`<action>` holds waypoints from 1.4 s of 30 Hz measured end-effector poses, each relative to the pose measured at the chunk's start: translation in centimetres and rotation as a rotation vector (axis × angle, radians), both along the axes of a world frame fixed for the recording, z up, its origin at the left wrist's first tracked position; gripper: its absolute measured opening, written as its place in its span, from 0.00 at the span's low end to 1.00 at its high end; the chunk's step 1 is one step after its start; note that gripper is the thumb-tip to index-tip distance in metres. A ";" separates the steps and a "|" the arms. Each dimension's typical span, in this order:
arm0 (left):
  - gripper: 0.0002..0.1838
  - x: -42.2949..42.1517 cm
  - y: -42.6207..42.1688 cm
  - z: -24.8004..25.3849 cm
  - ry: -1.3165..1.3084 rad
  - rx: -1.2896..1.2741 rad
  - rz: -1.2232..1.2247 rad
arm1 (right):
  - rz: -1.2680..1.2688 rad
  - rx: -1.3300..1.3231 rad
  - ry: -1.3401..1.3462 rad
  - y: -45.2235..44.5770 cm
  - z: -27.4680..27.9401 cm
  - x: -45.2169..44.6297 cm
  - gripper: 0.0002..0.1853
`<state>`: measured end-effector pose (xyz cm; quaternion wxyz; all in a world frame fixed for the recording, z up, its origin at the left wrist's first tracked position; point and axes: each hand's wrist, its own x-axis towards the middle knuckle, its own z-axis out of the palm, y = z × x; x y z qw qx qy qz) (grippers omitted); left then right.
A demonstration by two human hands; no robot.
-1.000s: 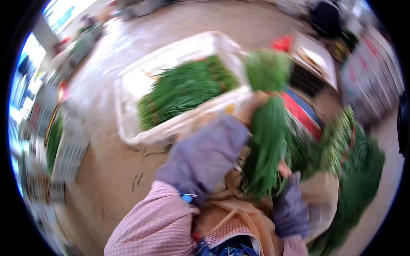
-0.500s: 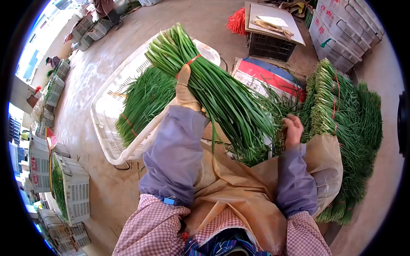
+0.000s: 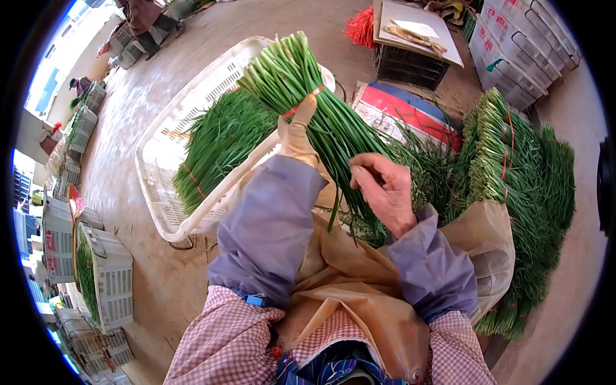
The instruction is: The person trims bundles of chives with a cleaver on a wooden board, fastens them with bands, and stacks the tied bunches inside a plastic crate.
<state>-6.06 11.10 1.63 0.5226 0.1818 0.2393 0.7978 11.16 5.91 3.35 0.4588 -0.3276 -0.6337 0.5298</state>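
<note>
A bundle of garlic chives (image 3: 343,122), tied with a red band, slants in front of me with its pale cut ends up and to the left. My left hand (image 3: 298,138), in a tan glove, grips it just below the band. My bare right hand (image 3: 388,186) is at the leafy part, its fingers curled in against the leaves; whether it pinches a blade is hidden. Beyond my left arm, more tied chives (image 3: 224,138) lie in a white plastic crate (image 3: 217,201). Loose green leaves (image 3: 427,167) lie behind my right hand.
Banded chives (image 3: 520,179) are piled high at my right. Farther back stand a board-topped black crate (image 3: 410,67), red strands (image 3: 360,27) and stacked white crates (image 3: 513,54). More crates (image 3: 114,289) line the left side. Another person (image 3: 144,19) is at the far upper left.
My right hand has come left and up from beyond the leaf tips to the bundle's leaves. My left hand has shifted slightly right with the bundle. The far person has moved.
</note>
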 end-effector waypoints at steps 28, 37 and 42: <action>0.25 -2.4 1.6 -2.2 0.046 -0.248 -0.203 | -0.014 0.134 -0.544 2.9 -5.6 2.1 0.49; 0.18 -4.2 -1.1 2.9 -0.210 -0.301 0.105 | -0.585 -0.645 0.071 5.6 -15.3 14.8 0.07; 0.16 -3.8 -0.5 2.3 -0.169 -0.285 0.112 | -0.543 -0.426 0.381 5.0 -9.9 13.6 0.06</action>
